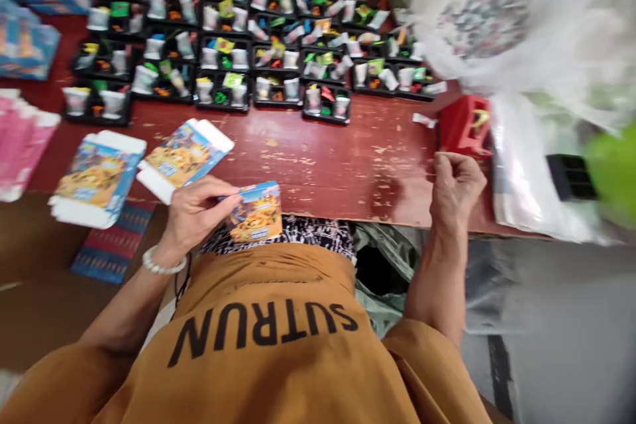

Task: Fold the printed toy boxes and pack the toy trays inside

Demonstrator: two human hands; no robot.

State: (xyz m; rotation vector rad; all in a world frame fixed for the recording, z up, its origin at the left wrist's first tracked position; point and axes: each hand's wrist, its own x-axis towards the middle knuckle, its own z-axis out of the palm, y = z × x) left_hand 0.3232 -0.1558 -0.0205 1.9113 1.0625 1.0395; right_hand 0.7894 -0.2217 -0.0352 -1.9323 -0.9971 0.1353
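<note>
Along our red worktable (318, 146): rows of black compartment trays (223, 73) with small toys, flat printed cartons (99, 179) nearer us.
Left hand (196, 212) grasps a small printed carton (256, 212) at the table edge; right hand (457, 189) curled, just beside a red plastic holder (464, 124), can't tell if holding anything.

Left hand (196, 212) grips small printed carton (256, 212) at 6 o'clock, two flat cartons (183, 159) just beside; right hand (454, 189) curled near red holder (464, 124) at 3; black trays (223, 101) on surface (318, 165) toward 12.
</note>
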